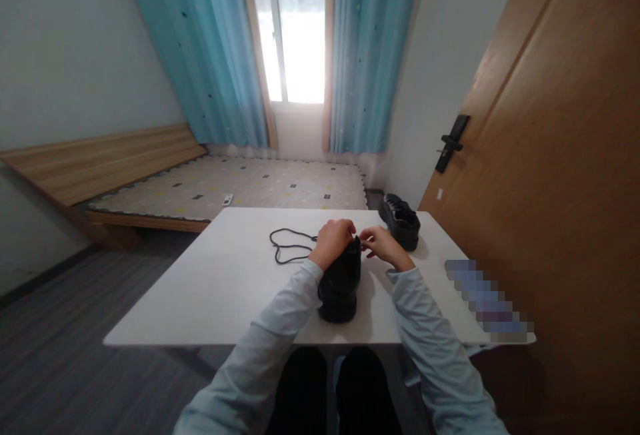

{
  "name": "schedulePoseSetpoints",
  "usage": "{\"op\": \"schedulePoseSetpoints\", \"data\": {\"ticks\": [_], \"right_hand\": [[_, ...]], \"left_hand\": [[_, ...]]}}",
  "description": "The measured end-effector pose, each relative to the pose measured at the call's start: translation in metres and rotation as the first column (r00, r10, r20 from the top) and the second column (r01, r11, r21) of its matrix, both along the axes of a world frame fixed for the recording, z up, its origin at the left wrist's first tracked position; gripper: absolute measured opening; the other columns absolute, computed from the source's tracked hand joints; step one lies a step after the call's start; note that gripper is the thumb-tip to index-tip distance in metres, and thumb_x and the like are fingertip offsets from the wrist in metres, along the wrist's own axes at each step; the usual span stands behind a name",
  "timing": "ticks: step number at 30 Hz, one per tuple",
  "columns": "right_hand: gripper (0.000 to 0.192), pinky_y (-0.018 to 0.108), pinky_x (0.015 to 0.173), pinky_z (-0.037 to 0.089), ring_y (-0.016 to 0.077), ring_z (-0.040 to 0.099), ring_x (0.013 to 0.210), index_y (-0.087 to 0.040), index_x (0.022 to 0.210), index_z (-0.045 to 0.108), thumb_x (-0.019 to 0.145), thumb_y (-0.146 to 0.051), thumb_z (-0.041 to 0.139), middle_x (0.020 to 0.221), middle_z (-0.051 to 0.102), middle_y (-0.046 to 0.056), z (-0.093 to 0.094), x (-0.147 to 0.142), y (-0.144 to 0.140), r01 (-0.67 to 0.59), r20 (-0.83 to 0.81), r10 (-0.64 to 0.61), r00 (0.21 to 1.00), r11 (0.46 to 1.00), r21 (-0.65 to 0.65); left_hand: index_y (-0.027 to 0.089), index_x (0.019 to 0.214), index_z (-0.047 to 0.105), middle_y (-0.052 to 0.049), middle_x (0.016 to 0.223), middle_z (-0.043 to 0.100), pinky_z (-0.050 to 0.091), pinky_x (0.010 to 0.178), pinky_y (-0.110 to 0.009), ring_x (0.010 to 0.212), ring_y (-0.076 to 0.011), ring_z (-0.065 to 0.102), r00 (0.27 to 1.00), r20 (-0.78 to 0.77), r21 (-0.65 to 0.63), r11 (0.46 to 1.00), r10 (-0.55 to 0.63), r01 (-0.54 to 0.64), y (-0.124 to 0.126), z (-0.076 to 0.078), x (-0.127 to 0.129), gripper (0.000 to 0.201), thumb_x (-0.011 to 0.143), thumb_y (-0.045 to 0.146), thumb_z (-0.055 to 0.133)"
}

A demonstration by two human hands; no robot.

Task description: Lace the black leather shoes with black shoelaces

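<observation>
Left hand curled over black shoe, right hand angled inward

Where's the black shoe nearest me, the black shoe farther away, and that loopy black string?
Near shoe (pixel 339 294): head view, on its heel end.
Far shoe (pixel 399 224): head view, on its side.
Black string (pixel 293 246): head view, on its middle strand.
</observation>
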State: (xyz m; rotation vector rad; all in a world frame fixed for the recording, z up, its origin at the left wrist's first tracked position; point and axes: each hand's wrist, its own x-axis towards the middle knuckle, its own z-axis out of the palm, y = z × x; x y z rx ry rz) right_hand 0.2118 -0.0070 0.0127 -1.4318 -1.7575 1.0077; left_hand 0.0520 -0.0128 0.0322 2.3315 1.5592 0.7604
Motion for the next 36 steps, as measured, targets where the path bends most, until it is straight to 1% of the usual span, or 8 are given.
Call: {"op": "schedulePoseSetpoints", "data": {"ticks": [4, 8, 15, 19, 22, 28, 32, 36], "right_hand": [[0.007, 0.019, 0.038, 0.051, 0.0132, 0.062, 0.054, -0.013, 0.065, 0.065, 0.071, -0.011, 0.068, 0.056, 0.060, 0.001, 0.000, 0.004, 0.001, -0.035, -0.027, 0.035, 0.999, 0.999, -0.009], [0.010, 0.021, 0.039, 0.053, 0.0128, 0.061, 0.053, -0.012, 0.064, 0.063, 0.072, -0.014, 0.069, 0.058, 0.061, 0.002, 0.000, 0.009, 0.003, -0.051, -0.073, 0.045, 0.996, 0.996, -0.079], [0.013, 0.022, 0.041, 0.054, 0.0121, 0.060, 0.053, -0.011, 0.061, 0.062, 0.069, -0.013, 0.072, 0.059, 0.061, 0.003, 0.013, 0.020, 0.000, -0.001, -0.135, -0.022, 0.991, 0.985, -0.172], [0.011, 0.022, 0.042, 0.054, 0.0126, 0.060, 0.055, -0.012, 0.062, 0.062, 0.070, -0.011, 0.069, 0.060, 0.060, 0.002, 0.017, 0.028, -0.003, 0.023, -0.175, -0.053, 0.983, 0.985, -0.169], [0.010, 0.022, 0.043, 0.054, 0.0125, 0.060, 0.055, -0.012, 0.062, 0.061, 0.070, -0.011, 0.068, 0.060, 0.060, 0.002, 0.018, 0.032, -0.003, 0.036, -0.211, -0.070, 0.975, 0.987, -0.159], [0.009, 0.022, 0.047, 0.055, 0.0122, 0.061, 0.060, -0.013, 0.063, 0.059, 0.071, -0.012, 0.063, 0.068, 0.063, 0.005, 0.021, 0.036, -0.004, 0.073, -0.264, -0.103, 0.959, 0.990, -0.123], [0.009, 0.021, 0.048, 0.055, 0.0124, 0.062, 0.061, -0.014, 0.062, 0.058, 0.070, -0.013, 0.062, 0.067, 0.064, 0.005, 0.025, 0.037, -0.006, 0.117, -0.299, -0.148, 0.943, 0.986, -0.117], [0.008, 0.022, 0.048, 0.056, 0.0124, 0.062, 0.058, -0.015, 0.061, 0.055, 0.067, -0.013, 0.060, 0.064, 0.064, 0.004, 0.029, 0.038, -0.006, 0.173, -0.389, -0.203, 0.898, 0.979, -0.111]], "left_hand": [[0.018, 0.088, 0.072, -0.004, 0.082, 0.073, 0.048, 0.075, -0.025, 0.078, -0.0167, 0.067, 0.994, 0.041, 0.001, 0.995, -0.102, 0.102, 0.006, -0.003, -0.002, 0.017, 0.076, 0.013, 0.061], [0.019, 0.091, 0.073, -0.003, 0.089, 0.074, 0.049, 0.081, -0.025, 0.085, -0.0166, 0.067, 0.972, 0.145, -0.016, 0.981, -0.187, 0.191, 0.011, 0.000, -0.014, 0.019, 0.081, 0.022, 0.057], [0.021, 0.093, 0.073, -0.002, 0.096, 0.074, 0.049, 0.086, -0.026, 0.091, -0.0174, 0.066, 0.977, 0.167, -0.049, 0.989, -0.132, 0.143, 0.020, -0.001, -0.058, 0.025, 0.084, 0.030, 0.052], [0.020, 0.099, 0.071, -0.005, 0.106, 0.072, 0.047, 0.092, -0.030, 0.101, -0.0204, 0.065, 0.999, 0.025, -0.061, 0.998, -0.021, 0.022, 0.027, -0.015, -0.090, 0.025, 0.080, 0.019, 0.055], [0.020, 0.102, 0.070, -0.007, 0.112, 0.070, 0.045, 0.095, -0.032, 0.106, -0.0238, 0.063, 0.997, -0.073, -0.127, 0.992, -0.001, -0.009, 0.028, -0.025, -0.105, 0.031, 0.073, 0.014, 0.063], [0.021, 0.089, 0.070, -0.004, 0.096, 0.072, 0.047, 0.088, -0.031, 0.092, -0.0217, 0.066, 0.991, -0.035, -0.108, 0.986, -0.130, 0.125, 0.023, -0.032, -0.098, 0.016, 0.077, 0.028, 0.061], [0.019, 0.083, 0.067, -0.004, 0.088, 0.071, 0.048, 0.081, -0.029, 0.084, -0.0190, 0.065, 0.992, 0.044, -0.123, 0.985, -0.119, 0.124, 0.021, -0.032, -0.097, 0.015, 0.077, 0.028, 0.057], [0.017, 0.081, 0.067, -0.003, 0.077, 0.069, 0.047, 0.068, -0.026, 0.071, -0.0160, 0.062, 0.983, 0.129, -0.162, 0.976, -0.127, 0.147, 0.019, -0.028, -0.108, 0.020, 0.074, 0.034, 0.060]]}}
